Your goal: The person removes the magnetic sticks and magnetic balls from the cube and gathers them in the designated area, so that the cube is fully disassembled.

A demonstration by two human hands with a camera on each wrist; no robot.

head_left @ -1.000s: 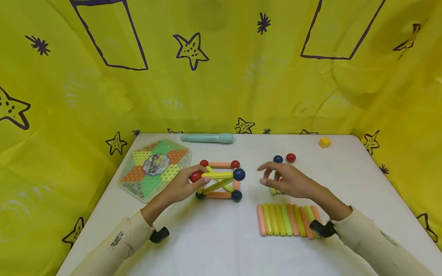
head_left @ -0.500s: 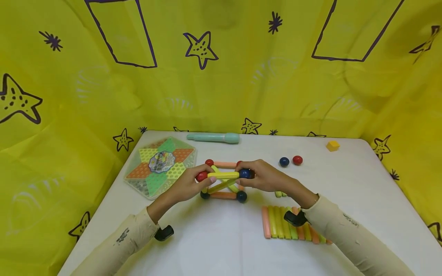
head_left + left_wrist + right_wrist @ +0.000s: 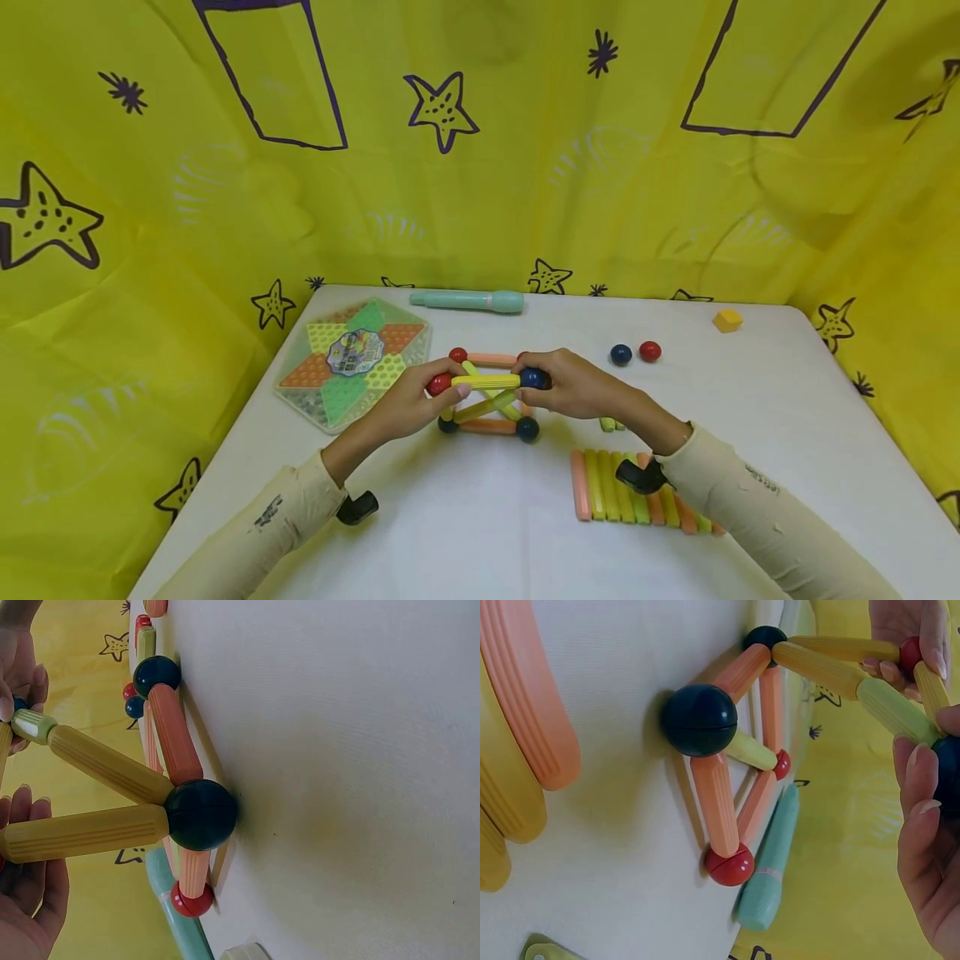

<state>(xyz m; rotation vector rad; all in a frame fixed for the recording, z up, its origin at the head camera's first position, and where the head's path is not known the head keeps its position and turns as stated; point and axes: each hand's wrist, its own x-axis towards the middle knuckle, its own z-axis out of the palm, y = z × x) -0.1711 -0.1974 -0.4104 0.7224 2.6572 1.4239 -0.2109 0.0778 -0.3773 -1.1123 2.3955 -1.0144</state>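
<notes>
My left hand (image 3: pixel 408 404) pinches a red ball (image 3: pixel 439 384) at the left end of a raised yellow rod (image 3: pixel 487 382). At the rod's other end, my right hand (image 3: pixel 577 385) grips a dark blue ball (image 3: pixel 534 379) between thumb and fingers. Sloping rods run from both balls down to a square frame of orange rods on the table, with a green diagonal rod inside. In the left wrist view, two yellow rods meet at a dark blue corner ball (image 3: pixel 201 815). The slope on the right joins a yellow rod to a light green rod (image 3: pixel 895 711).
Several loose rods (image 3: pixel 611 486) lie in a row at front right, partly under my right forearm. Behind sit a blue ball (image 3: pixel 621 355), a red ball (image 3: pixel 650 351) and a yellow cube (image 3: pixel 727 321). A hexagonal game board (image 3: pixel 352 358) and a teal microphone-shaped stick (image 3: pixel 468 302) lie at back left.
My right hand has come left from above the loose pieces and taken hold of the dark blue ball. The left hand keeps its grip; over the last half second both hands barely move.
</notes>
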